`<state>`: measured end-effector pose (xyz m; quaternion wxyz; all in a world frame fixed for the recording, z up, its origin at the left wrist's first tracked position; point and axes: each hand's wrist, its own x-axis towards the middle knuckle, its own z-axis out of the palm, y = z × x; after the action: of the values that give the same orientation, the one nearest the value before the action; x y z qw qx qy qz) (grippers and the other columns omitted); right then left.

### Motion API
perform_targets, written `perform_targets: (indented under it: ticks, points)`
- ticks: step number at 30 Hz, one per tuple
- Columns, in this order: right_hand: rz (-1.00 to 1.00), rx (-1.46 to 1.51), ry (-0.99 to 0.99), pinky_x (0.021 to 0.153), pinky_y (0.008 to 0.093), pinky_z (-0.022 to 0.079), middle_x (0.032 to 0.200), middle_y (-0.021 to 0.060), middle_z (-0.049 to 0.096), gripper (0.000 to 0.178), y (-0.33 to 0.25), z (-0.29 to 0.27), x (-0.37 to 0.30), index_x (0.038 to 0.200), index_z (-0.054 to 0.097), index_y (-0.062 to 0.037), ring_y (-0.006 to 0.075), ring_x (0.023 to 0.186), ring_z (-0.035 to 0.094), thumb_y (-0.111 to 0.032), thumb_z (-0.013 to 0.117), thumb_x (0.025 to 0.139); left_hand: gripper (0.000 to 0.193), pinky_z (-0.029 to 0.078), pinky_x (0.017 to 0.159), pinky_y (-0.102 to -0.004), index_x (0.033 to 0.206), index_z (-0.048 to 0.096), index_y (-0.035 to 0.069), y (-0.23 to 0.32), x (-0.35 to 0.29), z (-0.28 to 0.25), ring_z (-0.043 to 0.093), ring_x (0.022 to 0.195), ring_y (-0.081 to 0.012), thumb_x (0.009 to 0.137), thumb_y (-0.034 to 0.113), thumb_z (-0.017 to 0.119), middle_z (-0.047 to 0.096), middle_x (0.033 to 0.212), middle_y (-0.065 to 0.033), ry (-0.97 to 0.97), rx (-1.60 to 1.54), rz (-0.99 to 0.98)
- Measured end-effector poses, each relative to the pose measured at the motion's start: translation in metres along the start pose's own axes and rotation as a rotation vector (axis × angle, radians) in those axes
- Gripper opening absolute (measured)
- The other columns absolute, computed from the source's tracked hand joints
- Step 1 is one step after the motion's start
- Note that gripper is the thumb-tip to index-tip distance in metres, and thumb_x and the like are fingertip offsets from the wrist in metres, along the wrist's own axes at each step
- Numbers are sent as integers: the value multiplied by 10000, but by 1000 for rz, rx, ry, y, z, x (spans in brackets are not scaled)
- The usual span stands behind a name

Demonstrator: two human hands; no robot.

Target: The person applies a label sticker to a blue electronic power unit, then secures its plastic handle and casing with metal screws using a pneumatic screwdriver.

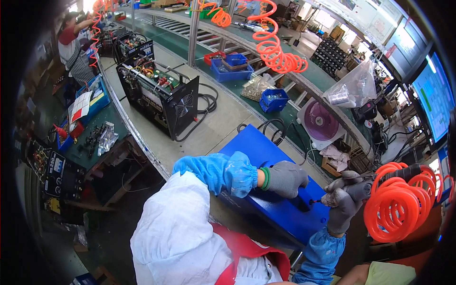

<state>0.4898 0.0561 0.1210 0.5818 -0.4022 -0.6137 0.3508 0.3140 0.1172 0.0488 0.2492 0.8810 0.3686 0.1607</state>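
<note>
Left hand [284,178], in a grey knit glove, presses flat and closed on top of the glossy blue metal machine casing [270,190], fingers curled over the black handle there, likely steadying the box against the push of the tool. Right hand [343,202], gloved the same, is clamped round the grip of a grey pneumatic screwdriver [363,189], its tip meeting the casing's right side near the upper edge. The casing sits at the near edge of the pale conveyor bench [213,128], slanting away from the person. A thick orange coiled air hose [396,204] trails off the tool's rear and bunches just right of the hand, crowding that side. Further up the bench stands an open black machine chassis [159,97] with wiring exposed and a fan grille facing this way, a black cable looping beside it. Beyond the bench's far edge: blue plastic parts bins [230,66], a clear bag of small hardware [255,86], a pink-bladed desk fan [319,121]. More orange coils [273,45] hang overhead. At the far left corner another person [73,50] in an apron works on a unit.
</note>
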Motion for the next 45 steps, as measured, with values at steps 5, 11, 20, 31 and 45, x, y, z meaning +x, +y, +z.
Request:
perform_targets:
  ticks: [5, 11, 20, 31, 45]
  points:
    - [11, -3, -16, 624, 339, 544, 752, 86, 551, 491, -6, 4, 6, 1150, 525, 33, 184, 644, 577, -136, 549, 690, 261, 522, 801, -441, 1033, 723, 130, -4, 0, -4, 671, 932, -334, 813, 248, 648, 702, 946, -139, 24, -23, -6]
    - [-277, -210, -74, 624, 314, 531, 885, 87, 567, 335, 14, -14, 12, 1022, 555, 39, 171, 652, 558, -118, 557, 726, 274, 528, 770, -445, 975, 724, 137, -12, -2, 11, 663, 925, -343, 726, 221, 646, 700, 920, -126, 135, -40, 105]
    - [-33, 161, 72, 699, 284, 474, 823, 63, 505, 523, 9, -38, 9, 1304, 435, 53, 143, 711, 514, -190, 486, 844, 280, 511, 735, -469, 923, 701, 113, -9, 2, 14, 657, 879, -345, 657, 199, 673, 679, 884, -126, 69, 38, 160]
    - [24, 535, 188, 548, 378, 549, 826, 202, 626, 557, -11, -43, 13, 1226, 460, 33, 288, 545, 594, -222, 548, 739, 507, 430, 894, -437, 1157, 650, 136, -82, -39, -20, 563, 1046, -319, 750, 419, 759, 613, 1059, -106, 124, 34, 219]
    - [-55, 496, 184, 640, 374, 556, 802, 208, 670, 212, 8, 12, -4, 837, 612, 74, 279, 670, 672, -76, 463, 822, 382, 457, 714, -463, 946, 640, 81, -79, -29, -1, 566, 858, -373, 658, 289, 782, 582, 900, -142, 316, 85, 366]
